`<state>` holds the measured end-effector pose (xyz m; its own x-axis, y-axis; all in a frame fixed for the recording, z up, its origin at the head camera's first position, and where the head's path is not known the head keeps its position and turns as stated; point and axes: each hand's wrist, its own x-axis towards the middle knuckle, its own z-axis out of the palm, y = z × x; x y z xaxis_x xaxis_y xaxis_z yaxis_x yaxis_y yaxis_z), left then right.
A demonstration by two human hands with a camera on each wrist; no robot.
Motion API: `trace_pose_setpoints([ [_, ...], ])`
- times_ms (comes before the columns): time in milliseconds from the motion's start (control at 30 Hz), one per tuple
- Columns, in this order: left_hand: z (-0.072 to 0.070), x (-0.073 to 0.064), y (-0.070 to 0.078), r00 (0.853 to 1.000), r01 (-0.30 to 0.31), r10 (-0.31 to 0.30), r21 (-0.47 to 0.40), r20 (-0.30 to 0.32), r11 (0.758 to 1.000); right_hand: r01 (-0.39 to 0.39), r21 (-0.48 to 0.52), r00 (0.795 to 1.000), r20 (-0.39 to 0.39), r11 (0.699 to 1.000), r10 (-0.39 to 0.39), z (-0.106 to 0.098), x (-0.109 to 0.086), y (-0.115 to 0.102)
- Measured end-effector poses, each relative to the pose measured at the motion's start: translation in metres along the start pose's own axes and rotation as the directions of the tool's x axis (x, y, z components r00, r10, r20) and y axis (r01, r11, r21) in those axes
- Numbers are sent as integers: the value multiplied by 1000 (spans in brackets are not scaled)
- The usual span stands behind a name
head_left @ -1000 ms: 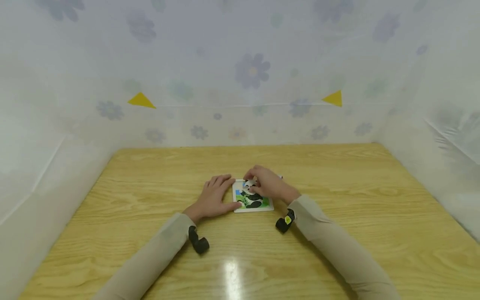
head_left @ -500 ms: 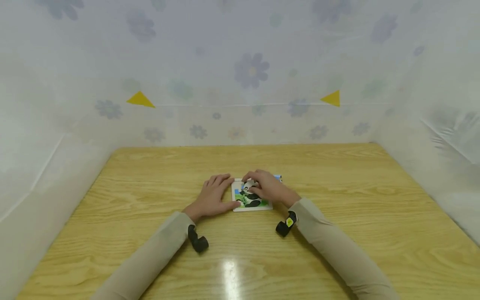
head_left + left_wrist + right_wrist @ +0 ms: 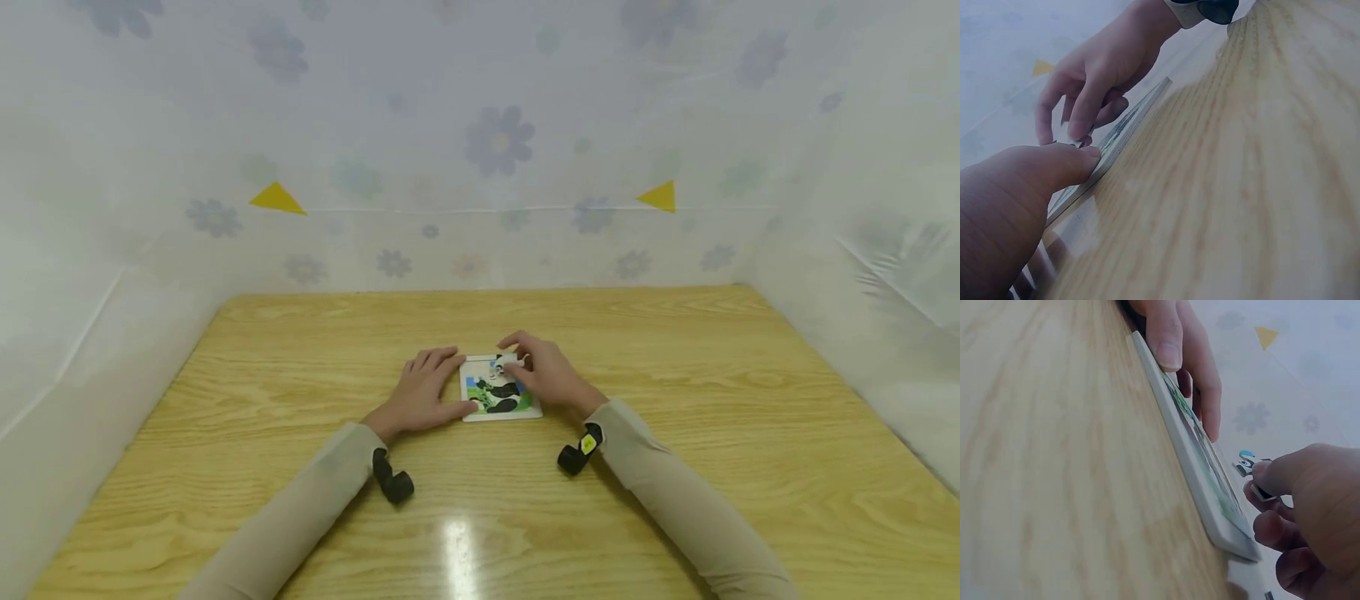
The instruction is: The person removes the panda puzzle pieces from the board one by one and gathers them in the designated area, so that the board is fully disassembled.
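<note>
Pinching a small, flat puzzle piece printed in black, white and a spot of blue [image 3: 1244, 464] between thumb and fingers of the right hand [image 3: 551, 377]. Holding it tilted and raised by the far right part of a thin, square, white-rimmed panda puzzle board [image 3: 1180, 445] (partly behind the fingertips, so cannot tell its full outline). Lying flat, in the board's case, around the middle of a light wood-grain table [image 3: 517, 533], between both hands. Showing on its face a black-and-white panda body, green leaves, blue at left, a paler area on the far side.

Resting the left hand [image 3: 422, 396] along the board's left side, fingers spread and fairly straight, grasping nothing. Touching the near left corner with its thumb; reaching the far left corner with a fingertip (touching or just beside, cannot tell).

Wearing long beige sleeves [image 3: 292, 517], plus a black left wrist camera [image 3: 394, 482] and a black right wrist camera [image 3: 576, 458] (yellow patch on the latter). Hanging beyond the table's far edge, a pale flower-printed sheet [image 3: 450, 133], marked with a yellow left triangle [image 3: 277, 200] and a yellow right triangle [image 3: 660, 197].
</note>
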<state>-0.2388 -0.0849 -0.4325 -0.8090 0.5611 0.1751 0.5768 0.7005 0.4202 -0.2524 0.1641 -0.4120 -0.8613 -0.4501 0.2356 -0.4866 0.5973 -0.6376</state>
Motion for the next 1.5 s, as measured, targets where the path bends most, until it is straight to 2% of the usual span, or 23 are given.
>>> trace_pose_setpoints([
  [167, 0, 1, 1, 1000, -4, 4, -12, -7, 1000, -18, 19, 997, -69, 1000, 20, -5, -7, 8],
  [400, -1, 0, 1, 1000, -2, 2, -4, -5, 1000, 19, -63, 995, -102, 998, -26, -14, -16, 13],
  [567, -3, -1, 3, 1000, -14, 14, -9, -2, 1000, -19, -68, 988, -155, 998, 8, -20, -27, 18],
  [767, -2, -2, 2, 1000, -11, 11, -16, -2, 1000, -46, -73, 970, -242, 996, 28, -24, -38, 30],
  [900, 0, -2, 0, 1000, -9, 9, -15, -6, 1000, -59, -104, 953, -301, 993, 26, -29, -44, 36],
  [1067, 2, -1, -1, 1000, -9, 9, -7, -7, 1000, -76, -97, 932, -360, 992, 36, -37, -51, 45],
  [1333, 0, -1, 0, 1000, -6, 6, -19, -4, 1000, -147, -104, 923, -372, 984, 99, -45, -54, 66],
  [1500, -1, -1, 1, 1000, 2, -2, -12, -3, 1000, -176, -119, 926, -356, 977, 123, -49, -52, 71],
])
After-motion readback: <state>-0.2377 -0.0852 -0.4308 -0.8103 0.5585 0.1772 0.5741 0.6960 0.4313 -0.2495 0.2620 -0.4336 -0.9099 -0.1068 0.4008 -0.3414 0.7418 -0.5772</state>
